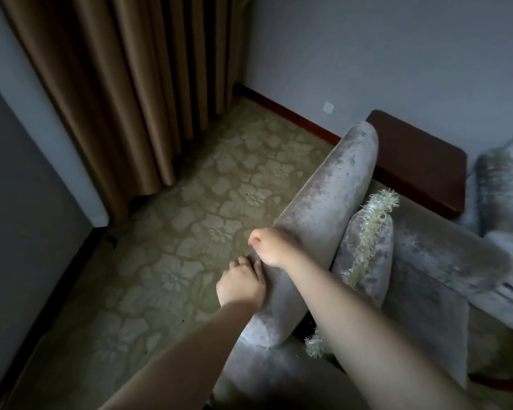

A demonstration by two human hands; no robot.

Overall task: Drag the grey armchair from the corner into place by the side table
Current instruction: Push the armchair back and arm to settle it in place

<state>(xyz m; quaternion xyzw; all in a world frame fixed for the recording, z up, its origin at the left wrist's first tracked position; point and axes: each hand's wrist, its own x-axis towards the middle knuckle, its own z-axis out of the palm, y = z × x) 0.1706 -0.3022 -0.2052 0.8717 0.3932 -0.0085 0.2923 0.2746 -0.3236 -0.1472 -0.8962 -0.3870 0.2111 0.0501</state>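
Observation:
The grey velvet armchair (pixel 329 196) fills the lower right, its rounded back running diagonally from near me up toward the wall. My left hand (pixel 242 284) grips the back's outer side, thumb on top and fingers curled behind it. Just above, my right hand (pixel 271 244) curls over the top of the same back. A grey cushion with a pale fringe (pixel 365 255) leans on the seat. The dark wooden side table (pixel 421 158) stands against the wall directly beyond the armchair, touching or nearly touching it.
Patterned beige carpet (pixel 208 208) lies open to the left, out to the corner. Brown curtains (pixel 125 84) hang at the back left. A second grey armchair (pixel 504 196) sits right of the side table. A wall socket (pixel 328 107) is low on the far wall.

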